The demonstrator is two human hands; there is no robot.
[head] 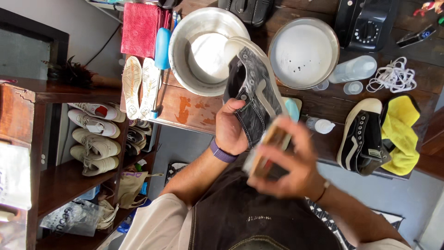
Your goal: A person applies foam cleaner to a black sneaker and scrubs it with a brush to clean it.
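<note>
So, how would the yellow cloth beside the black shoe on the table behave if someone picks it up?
The yellow cloth lies crumpled in soft folds, so it probably hangs floppy and weighs little. Part of it sits against the black shoe, so lifting it may nudge or drag on that shoe.

A shoe (253, 88) sits at the centre, held up over the table (194, 109) edge. At its eleven o'clock stands a bowl (203, 48); at one o'clock a second bowl (304, 52). At three o'clock a second shoe (363, 136) lies on the table, a cloth (403, 132) touching its far side — a cord (393, 76) beyond. At nine o'clock two insoles (140, 85) lie side by side; at eight o'clock, shelves (69, 176) hold more shoes (95, 139).
</note>
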